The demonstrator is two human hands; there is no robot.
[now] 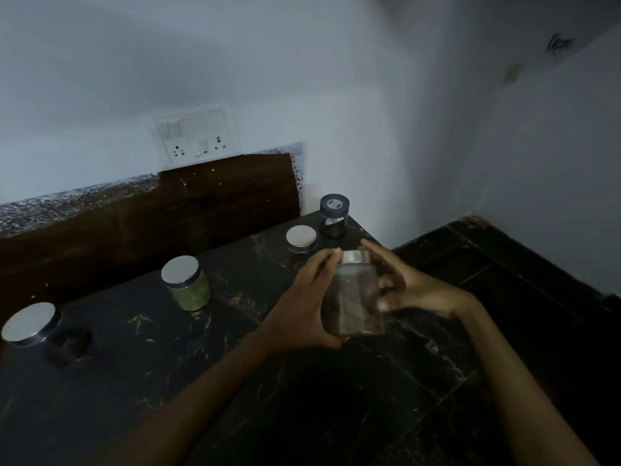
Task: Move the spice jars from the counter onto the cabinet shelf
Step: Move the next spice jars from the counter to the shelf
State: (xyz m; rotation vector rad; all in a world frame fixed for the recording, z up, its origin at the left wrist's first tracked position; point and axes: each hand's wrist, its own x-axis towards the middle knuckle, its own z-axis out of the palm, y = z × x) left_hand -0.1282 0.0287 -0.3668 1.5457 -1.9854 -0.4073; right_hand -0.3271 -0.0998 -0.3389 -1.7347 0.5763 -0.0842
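Five jars in view. One clear glass jar, silver lid and brown fill, was held in both hands over the right part of the desk. Can't tell if its base cleared the top.

Left grip wrapped the jar's left side, one fingertip on the lid rim, thumb under the base. Right grip closed on the right side, thumb across the front glass.

The other four stood on the desk:
- dark-filled jar far left, silver lid
- green-filled jar
- low silver-lidded jar
- dark-lidded jar at the back right corner

The dark lid carried a pale round mark, too blurred to read.

Desk's right edge ran just beside the right grip, with a lower dark surface beyond it. Brown backsplash closed the rear, switch plate above it. Widest gap lay between the green-filled jar and the held jar.
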